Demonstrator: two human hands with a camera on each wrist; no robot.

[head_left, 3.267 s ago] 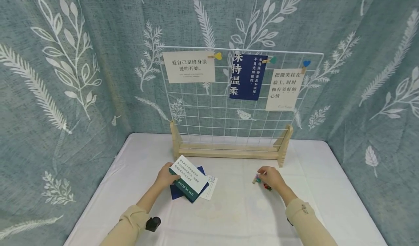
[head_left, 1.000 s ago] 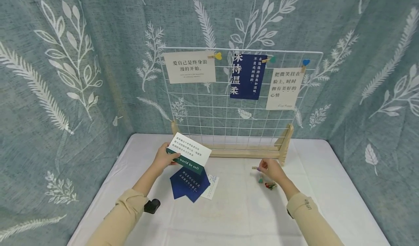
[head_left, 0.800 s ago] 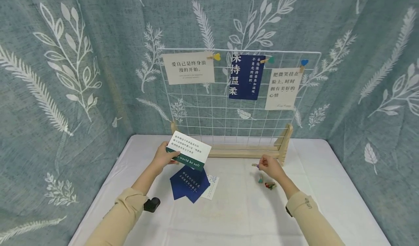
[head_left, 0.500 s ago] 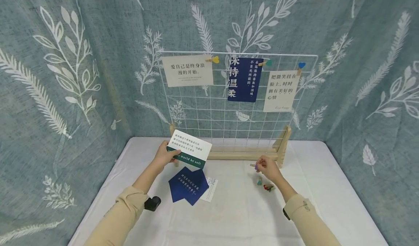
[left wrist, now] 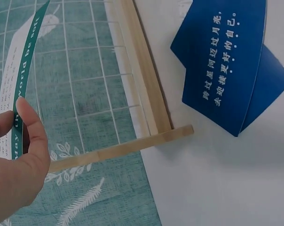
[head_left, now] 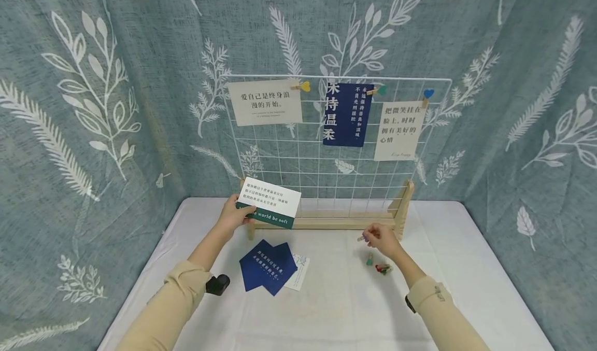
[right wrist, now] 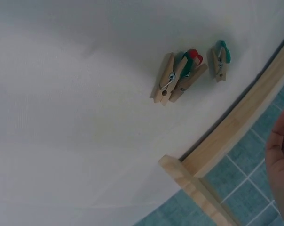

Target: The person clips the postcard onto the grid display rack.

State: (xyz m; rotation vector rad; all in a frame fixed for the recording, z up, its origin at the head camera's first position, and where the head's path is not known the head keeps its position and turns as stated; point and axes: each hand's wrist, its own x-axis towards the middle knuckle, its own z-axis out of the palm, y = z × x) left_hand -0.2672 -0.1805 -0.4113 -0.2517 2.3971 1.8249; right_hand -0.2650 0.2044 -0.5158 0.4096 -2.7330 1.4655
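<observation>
Head view shows the left hand [head_left: 231, 217] pinching, thumb on its front, a white-and-green rectangular paper card [head_left: 270, 198] lettered "world be soft", lifted before the left end of a white wire grid [head_left: 406, 78] on a pale wooden stand [head_left: 345, 223]. Below it on the white cloth-covered table [head_left: 326, 309], dark-blue paper cards [head_left: 268, 268] overlap, a white printed card [head_left: 298, 278] partly under them. The right hand [head_left: 380, 238] has its fingertips together on a small wooden clothespin [head_left: 361, 239] (its head seems purple, though too small to be sure). Near that hand lie a green-headed wooden clothespin [head_left: 370, 261] and, just beside it, a cluster of red- and green-headed wooden clothespins [head_left: 384, 269]. On the grid hang a cream landscape card [head_left: 265, 113], a navy upright card [head_left: 345, 128] and a cream upright card [head_left: 396, 148], each under a heart-topped wooden peg
</observation>
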